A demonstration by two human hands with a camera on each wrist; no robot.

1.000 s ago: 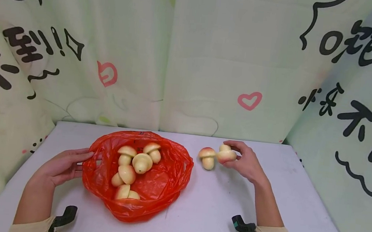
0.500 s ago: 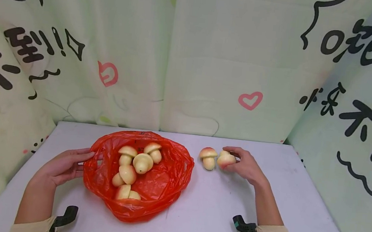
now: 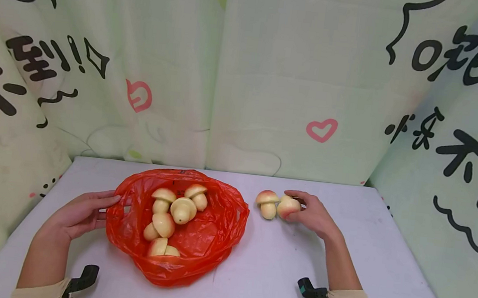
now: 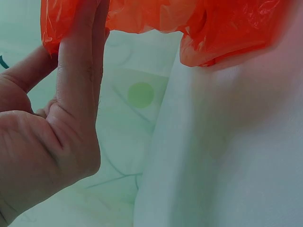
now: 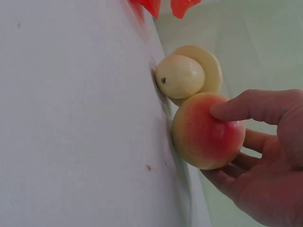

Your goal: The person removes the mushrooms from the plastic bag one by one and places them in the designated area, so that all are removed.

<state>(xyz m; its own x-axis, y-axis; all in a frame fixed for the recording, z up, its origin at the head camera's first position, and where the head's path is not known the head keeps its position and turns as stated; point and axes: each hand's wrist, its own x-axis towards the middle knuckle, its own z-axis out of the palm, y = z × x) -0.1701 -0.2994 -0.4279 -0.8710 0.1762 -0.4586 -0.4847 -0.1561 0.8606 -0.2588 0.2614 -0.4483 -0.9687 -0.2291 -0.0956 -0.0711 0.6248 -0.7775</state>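
Observation:
A red plastic bag (image 3: 204, 236) lies spread wide at the mouth, with several toy mushrooms (image 3: 184, 210) inside, cream-coloured with pink blush on some caps. At its left rim my left hand (image 3: 81, 214) pinches the plastic between thumb and fingers; the left wrist view shows the red film (image 4: 59, 23) running between them. To the right of the bag, my right hand (image 3: 317, 217) grips a toy mushroom (image 3: 288, 207) by its red-tinged cap (image 5: 206, 135), thumb on one side and fingers on the other. Right beside it another mushroom (image 3: 267, 204) stands on its stem, cap up.
A white table (image 3: 260, 274) carries everything. Light green curtains (image 3: 274, 74) with black lettering and pink hearts enclose its back and sides. Each wrist wears a black camera mount (image 3: 313, 291) by the beige sleeve.
The right hand has lowered its mushroom slightly, beside the standing one, with the cap now turned more toward the head camera. The left hand and bag stay in place.

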